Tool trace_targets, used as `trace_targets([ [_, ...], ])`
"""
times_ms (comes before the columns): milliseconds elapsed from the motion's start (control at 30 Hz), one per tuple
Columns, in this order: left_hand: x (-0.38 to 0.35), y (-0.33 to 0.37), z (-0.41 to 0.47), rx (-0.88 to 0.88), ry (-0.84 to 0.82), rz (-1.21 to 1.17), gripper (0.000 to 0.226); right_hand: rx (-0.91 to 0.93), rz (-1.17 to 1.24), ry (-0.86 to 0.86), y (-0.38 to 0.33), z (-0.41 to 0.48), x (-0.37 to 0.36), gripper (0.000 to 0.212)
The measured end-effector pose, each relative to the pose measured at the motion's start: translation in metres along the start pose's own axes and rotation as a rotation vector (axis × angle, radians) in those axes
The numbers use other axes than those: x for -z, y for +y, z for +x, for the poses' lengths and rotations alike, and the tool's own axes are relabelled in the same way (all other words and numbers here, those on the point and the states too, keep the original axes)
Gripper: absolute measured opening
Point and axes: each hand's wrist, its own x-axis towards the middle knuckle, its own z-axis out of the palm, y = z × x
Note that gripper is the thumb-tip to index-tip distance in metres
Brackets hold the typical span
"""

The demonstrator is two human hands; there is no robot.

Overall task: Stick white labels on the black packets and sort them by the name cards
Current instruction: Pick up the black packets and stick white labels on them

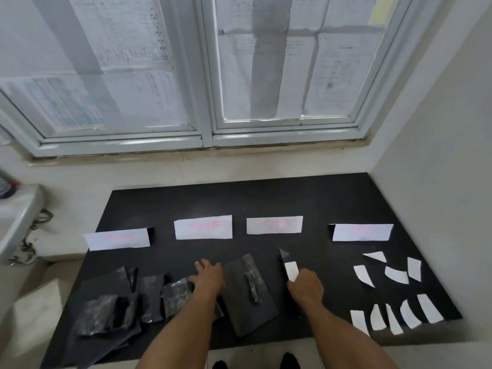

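My right hand grips a black packet with a white label stuck on it, tilted up off the black mat. My left hand lies flat on the mat, fingers spread, between a large black packet on its right and several crumpled black packets on its left. Several name cards with pink writing stand in a row behind: far left, middle left, middle right, far right. Several loose white labels lie at the right.
A papered window with a white frame rises behind the mat. A white wall closes the right side. A white ledge with a chain sits at the left. The mat's front edge is near my feet.
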Motion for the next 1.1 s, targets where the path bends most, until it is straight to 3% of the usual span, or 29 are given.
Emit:
trace_targets([
  [367, -0.021, -0.061, -0.011, 0.109, -0.004, -0.148, 0.061, -0.049, 0.056, 0.061, -0.02, -0.008, -0.033, 0.036],
  [633, -0.024, -0.082, -0.008, 0.351, 0.042, -0.585, 0.105, -0.014, 0.03, 0.094, -0.038, -0.021, -0.049, 0.041],
  [700, -0.026, -0.086, -0.005, 0.352, 0.043, -0.589, 0.113, 0.003, 0.016, 0.083, -0.043, -0.023, -0.052, 0.039],
  [900, -0.027, -0.095, -0.005, 0.328, 0.137, -0.556, 0.103, 0.047, 0.009, 0.087, -0.061, -0.028, -0.056, 0.041],
  [1100, -0.008, -0.079, -0.014, 0.404, 0.188, -0.615, 0.107, 0.086, 0.062, 0.124, -0.074, -0.028, -0.048, 0.041],
])
